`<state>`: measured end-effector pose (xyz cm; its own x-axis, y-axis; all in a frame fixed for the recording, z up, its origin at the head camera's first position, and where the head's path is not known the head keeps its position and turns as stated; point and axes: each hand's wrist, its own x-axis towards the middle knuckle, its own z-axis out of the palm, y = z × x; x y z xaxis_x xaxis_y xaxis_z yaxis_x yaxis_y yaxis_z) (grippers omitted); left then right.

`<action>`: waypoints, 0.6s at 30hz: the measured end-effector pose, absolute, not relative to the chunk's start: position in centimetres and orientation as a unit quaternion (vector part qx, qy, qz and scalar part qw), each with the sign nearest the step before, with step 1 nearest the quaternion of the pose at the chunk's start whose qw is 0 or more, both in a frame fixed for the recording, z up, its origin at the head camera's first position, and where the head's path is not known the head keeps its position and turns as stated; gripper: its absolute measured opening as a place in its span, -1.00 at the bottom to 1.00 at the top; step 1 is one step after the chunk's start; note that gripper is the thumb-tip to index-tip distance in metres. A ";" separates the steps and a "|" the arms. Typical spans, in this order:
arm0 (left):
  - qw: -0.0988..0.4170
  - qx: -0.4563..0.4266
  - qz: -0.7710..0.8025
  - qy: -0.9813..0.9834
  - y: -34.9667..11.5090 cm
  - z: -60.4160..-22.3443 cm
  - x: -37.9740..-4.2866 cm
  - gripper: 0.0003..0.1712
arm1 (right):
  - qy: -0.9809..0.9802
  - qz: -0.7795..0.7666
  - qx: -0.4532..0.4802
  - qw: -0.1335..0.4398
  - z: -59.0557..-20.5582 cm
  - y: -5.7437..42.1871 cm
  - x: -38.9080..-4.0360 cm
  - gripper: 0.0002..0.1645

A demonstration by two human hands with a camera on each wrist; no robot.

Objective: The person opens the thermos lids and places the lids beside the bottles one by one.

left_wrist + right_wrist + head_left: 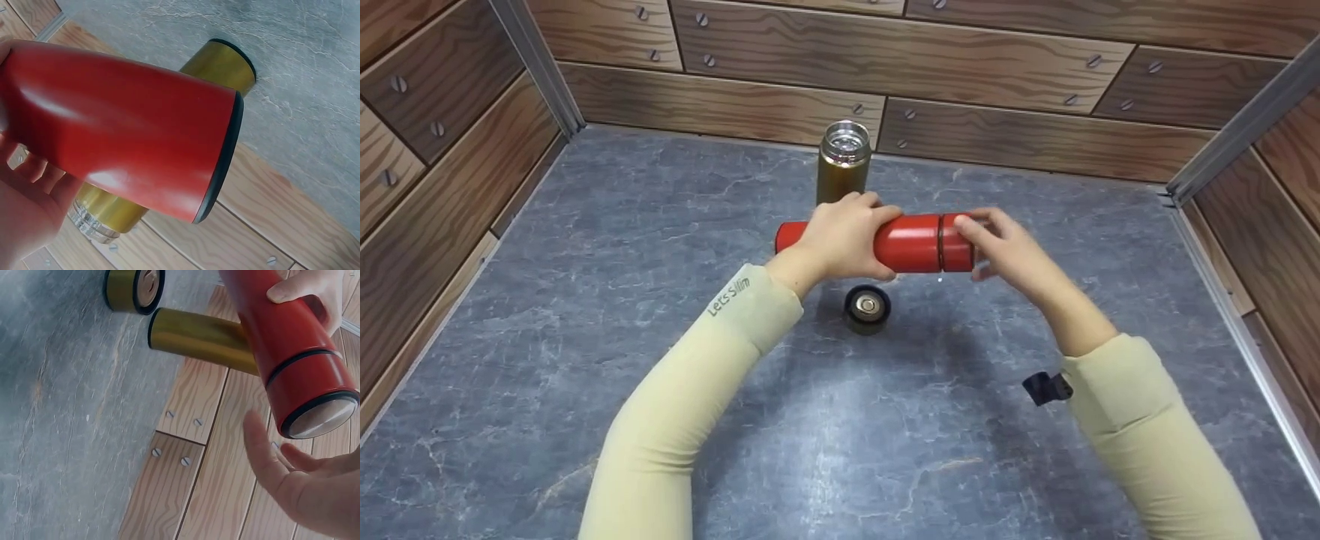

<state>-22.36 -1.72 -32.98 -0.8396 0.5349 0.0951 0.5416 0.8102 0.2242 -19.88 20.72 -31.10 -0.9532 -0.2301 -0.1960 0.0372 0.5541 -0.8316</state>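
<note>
A red thermos flask (911, 244) lies sideways in the air with its red cap (958, 244) at the right end. My left hand (847, 236) grips its body from above, fingers round the far side. Around the cap end, my right hand (1005, 247) is held with spread, slightly bent fingers; in the right wrist view those fingers (264, 450) stand apart from the cap. Behind the red flask stands an upright gold thermos flask (842, 169) with a bare steel mouth. Its lower part is hidden in the head view.
A gold cap (868, 309) rests upside down on the grey marbled table (825, 435), in front of the red flask. Wood-patterned panels (885, 60) wall the table at the back and both sides, with metal posts (536, 67) at the corners.
</note>
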 end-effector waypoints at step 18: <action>0.020 -0.282 -0.116 -0.952 -1.7 -33.1 -22.4 -0.15 | 0.860 -0.467 -0.083 0.188 -31.3 20.9 -19.8 -0.22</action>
